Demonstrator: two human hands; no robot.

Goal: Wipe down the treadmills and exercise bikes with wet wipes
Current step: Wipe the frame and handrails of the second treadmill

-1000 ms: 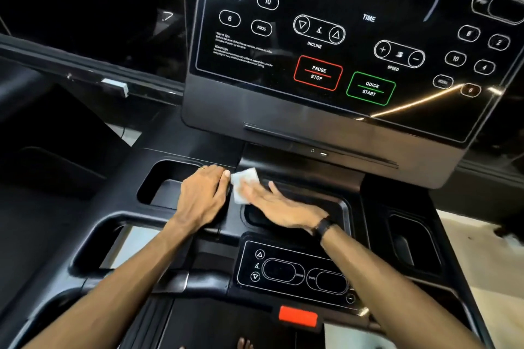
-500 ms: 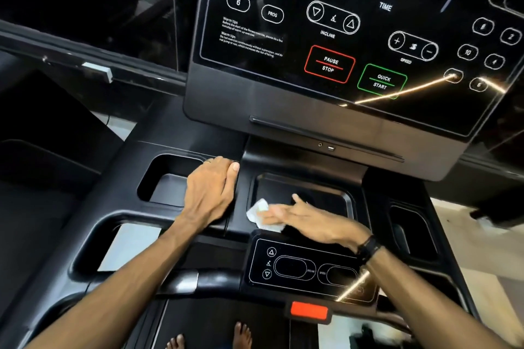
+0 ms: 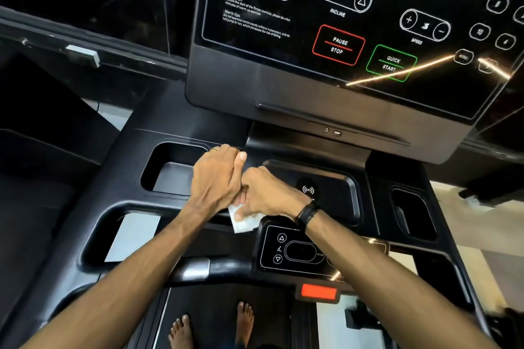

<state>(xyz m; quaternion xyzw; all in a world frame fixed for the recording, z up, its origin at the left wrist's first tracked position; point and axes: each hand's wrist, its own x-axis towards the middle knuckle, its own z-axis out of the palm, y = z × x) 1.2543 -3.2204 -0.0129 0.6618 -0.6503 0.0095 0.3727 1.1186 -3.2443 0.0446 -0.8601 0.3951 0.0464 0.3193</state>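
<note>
2 hands point(image 3: 218, 178) point(image 3: 266, 195) touching, gripping wet wipe point(image 3: 243, 221), hanging lengthwise downward

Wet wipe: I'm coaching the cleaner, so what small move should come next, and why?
Probably draw the wet wipe down onto the small control panel just below it. The right hand holds it at the tray's front edge, beside the left hand.

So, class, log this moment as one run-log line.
right hand: grips wipe | left hand: rests on treadmill console, touching right hand | middle tray: uncovered
</note>
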